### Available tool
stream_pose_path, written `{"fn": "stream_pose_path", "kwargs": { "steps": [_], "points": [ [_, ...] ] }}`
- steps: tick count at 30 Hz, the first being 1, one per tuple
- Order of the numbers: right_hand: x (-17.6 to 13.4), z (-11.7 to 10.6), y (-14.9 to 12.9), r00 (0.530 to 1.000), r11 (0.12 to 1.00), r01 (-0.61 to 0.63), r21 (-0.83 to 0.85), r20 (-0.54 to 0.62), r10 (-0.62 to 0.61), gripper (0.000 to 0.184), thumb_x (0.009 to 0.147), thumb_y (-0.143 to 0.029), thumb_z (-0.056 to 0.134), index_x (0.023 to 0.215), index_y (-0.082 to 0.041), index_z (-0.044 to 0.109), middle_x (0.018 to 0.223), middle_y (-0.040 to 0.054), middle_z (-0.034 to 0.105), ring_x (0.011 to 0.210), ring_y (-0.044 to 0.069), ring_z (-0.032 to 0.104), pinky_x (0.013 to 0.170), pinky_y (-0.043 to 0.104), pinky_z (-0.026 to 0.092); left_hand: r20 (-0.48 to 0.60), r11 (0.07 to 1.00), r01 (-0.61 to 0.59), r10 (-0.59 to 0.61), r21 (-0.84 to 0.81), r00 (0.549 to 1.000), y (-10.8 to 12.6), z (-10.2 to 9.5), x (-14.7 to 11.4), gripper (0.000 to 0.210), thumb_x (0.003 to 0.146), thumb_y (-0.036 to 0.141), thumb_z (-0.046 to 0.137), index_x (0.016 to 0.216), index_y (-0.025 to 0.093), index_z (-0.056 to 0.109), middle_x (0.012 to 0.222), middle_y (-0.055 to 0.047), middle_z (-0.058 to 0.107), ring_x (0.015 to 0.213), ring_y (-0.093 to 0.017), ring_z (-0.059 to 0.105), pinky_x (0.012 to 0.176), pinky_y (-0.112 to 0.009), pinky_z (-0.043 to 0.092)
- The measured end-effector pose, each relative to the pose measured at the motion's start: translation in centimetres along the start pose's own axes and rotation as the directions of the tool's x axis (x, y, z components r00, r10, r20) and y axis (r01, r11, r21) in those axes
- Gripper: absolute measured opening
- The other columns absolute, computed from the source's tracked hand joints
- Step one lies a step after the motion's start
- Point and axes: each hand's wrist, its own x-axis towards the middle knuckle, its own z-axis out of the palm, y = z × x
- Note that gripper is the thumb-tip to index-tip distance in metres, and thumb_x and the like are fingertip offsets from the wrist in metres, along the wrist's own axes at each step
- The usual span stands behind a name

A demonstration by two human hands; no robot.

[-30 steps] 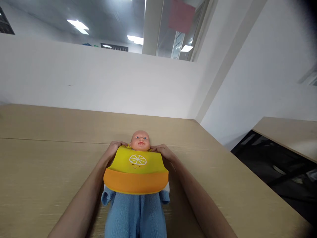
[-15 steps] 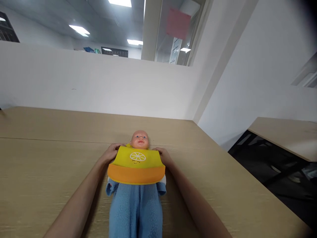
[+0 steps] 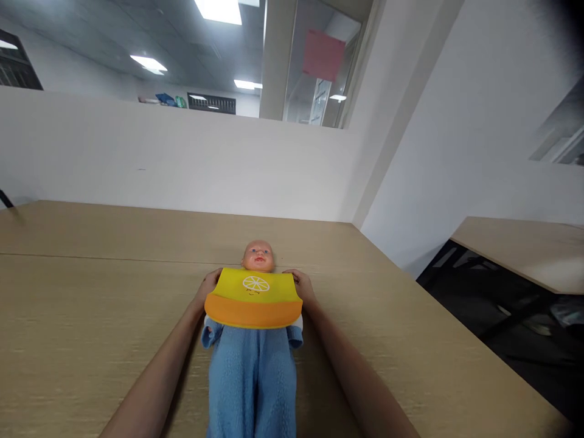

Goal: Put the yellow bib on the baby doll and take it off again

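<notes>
Left hand [image 3: 210, 285]: you're keeping it at the bib's upper left edge, back of the hand facing up; fingertips are hiding behind the edge, so can't tell whether they're pinching or just pressing.
Right hand [image 3: 303, 287]: you're curling its fingers in at the upper right edge of the bib; they're bunching rather than spreading, tips partly tucking out of sight, grip on the edge can't be told.
Bib [image 3: 253, 299]: lying across the doll's chest between your two hands, top edge sitting just below the chin, sides flaring out lower down.
Print [image 3: 256, 283]: white citrus slice, small smiling face showing under it, on the yellow part.
Pocket [image 3: 253, 312]: orange, running along the bottom of the bib.
Doll [image 3: 252, 359]: lying on its back on the table, feet end pointing toward you, running out of the picture at the bottom.
Head [image 3: 258, 258]: bald, facing up, showing above the bib.
Suit [image 3: 252, 383]: blue, its cuffs poking out below the bib on both sides.
Table [image 3: 109, 292]: wood-toned, carrying the doll.
Wall [image 3: 196, 164]: white, standing behind the table.
</notes>
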Motion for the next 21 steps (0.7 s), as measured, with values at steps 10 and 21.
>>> {"fn": "stream_pose_path", "kwargs": {
  "steps": [10, 21],
  "points": [
    [-3.3, 0.3, -1.2, 0.971, 0.996, -0.065, 0.059, -0.226, 0.077, 0.024, 0.074, -0.035, 0.052, 0.088, -0.018, 0.061, 0.093, 0.0113, 0.072, 0.086, 0.021, 0.067, 0.079, 0.035, 0.054, -0.162, 0.997, -0.023, 0.036, 0.078, 0.986, -0.7, 0.0, -4.3, 0.050, 0.057, 0.030, 0.061, 0.105, 0.014, 0.063, 0.108, -0.013, 0.071, 0.099, -0.026, 0.065, 0.088, -0.035, 0.049],
    [-12.9, 0.5, -4.5, 0.982, 0.997, -0.071, 0.029, -0.174, 0.075, 0.025, 0.072, -0.026, 0.049, 0.096, -0.018, 0.056, 0.098, 0.0087, 0.069, 0.087, 0.020, 0.066, 0.083, 0.035, 0.054, -0.279, 0.986, 0.104, -0.064, 0.130, 0.958, 1.9, 0.1, -12.2, 0.031, 0.070, 0.036, 0.056, 0.092, 0.016, 0.062, 0.088, -0.008, 0.070, 0.084, -0.023, 0.064, 0.081, -0.037, 0.049]
  ]
}}
